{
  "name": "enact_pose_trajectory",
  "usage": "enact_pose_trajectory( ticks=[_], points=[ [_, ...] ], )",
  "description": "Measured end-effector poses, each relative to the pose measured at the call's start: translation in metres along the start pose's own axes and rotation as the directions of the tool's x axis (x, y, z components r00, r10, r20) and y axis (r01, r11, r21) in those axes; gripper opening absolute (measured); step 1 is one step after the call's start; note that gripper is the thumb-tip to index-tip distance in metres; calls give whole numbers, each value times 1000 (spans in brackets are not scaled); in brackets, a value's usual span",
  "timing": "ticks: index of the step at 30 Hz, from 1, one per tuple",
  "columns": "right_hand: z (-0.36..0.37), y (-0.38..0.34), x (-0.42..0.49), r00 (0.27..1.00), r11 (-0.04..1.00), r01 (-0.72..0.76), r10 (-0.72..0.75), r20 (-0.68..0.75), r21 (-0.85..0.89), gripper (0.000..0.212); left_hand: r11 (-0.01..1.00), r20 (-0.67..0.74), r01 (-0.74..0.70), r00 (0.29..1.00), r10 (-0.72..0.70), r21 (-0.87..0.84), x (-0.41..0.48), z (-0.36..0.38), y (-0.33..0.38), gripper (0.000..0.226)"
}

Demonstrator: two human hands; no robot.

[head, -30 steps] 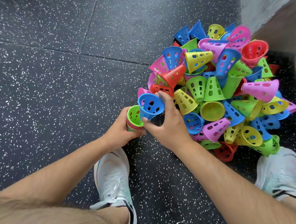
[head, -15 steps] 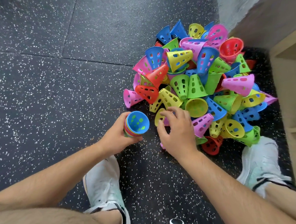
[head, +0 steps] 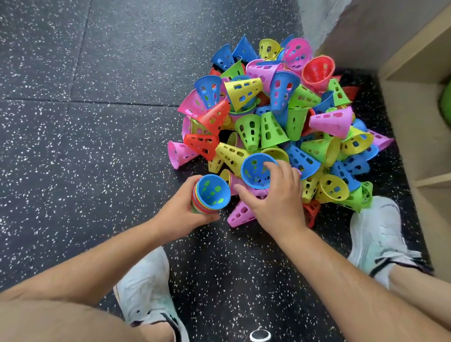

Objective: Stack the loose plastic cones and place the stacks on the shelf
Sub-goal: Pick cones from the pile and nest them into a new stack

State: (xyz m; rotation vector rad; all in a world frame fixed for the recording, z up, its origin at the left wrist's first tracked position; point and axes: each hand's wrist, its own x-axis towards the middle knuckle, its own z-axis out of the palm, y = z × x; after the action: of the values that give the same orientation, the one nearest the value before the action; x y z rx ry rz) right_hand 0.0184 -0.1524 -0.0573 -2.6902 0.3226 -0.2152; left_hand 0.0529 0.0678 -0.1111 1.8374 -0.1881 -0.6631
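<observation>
**One short stack in hand, most of the heap to go**

From the head camera we see our left hand wrapped round a short stack of nested cones, a blue one on top. Our right hand pinches the rim of a loose blue cone at the pile's near edge. We judge the job barely begun — dozens lie loose, and no stack shows on the shelf. The shelf hems the pile on the right; the floor opens leftward — room to work.

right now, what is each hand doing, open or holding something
Left hand: holds the stack of nested plastic cones, blue one on top.
Right hand: grips a loose blue perforated plastic cone.
</observation>
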Motion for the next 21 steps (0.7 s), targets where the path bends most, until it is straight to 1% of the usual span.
enact_pose_trajectory(
  ticks=[2,3,4,6,8,11,13,15,16,18,20,21],
  points=[
    [-5,-5,3,999,979,4,5,-43,204,63,1000,-1,17,1000,-17,-6,-1,0,0,82],
    [-8,-8,3,999,959,-5,17,-41,285,61,1000,0,24,1000,-24,-6,-2,0,-1,82],
    [-11,-13,3,999,939,-23,32,-19,344,65,1000,-2,29,1000,-29,-2,-3,0,-2,83],
    [-13,-23,2,998,913,-59,43,47,403,76,999,-3,35,999,-35,8,-3,0,-3,83],
    [-12,-30,0,995,914,-55,18,95,401,80,999,0,37,999,-37,2,-3,1,-3,81],
    [-5,-33,-3,979,952,-26,-38,202,304,78,999,14,35,999,-35,-7,-3,2,-1,79],
    [0,-31,-9,942,975,21,-94,323,223,76,1000,18,26,999,-26,-12,-4,3,1,79],
    [3,-26,-16,899,977,64,-146,413,205,80,1000,33,23,999,-22,-13,-5,4,2,79],
    [3,-23,-20,895,972,68,-159,417,223,78,1000,41,25,999,-24,-14,-6,6,1,78],
    [4,-14,-28,936,959,26,-122,331,281,61,1000,52,29,998,-28,-8,-8,8,-1,77],
    [6,-2,-37,975,955,-67,0,224,288,39,999,65,35,997,-35,7,-10,11,-4,80],
    [7,3,-40,977,958,-118,66,201,261,33,999,77,37,996,-39,26,-10,13,-5,81]
  ],
)
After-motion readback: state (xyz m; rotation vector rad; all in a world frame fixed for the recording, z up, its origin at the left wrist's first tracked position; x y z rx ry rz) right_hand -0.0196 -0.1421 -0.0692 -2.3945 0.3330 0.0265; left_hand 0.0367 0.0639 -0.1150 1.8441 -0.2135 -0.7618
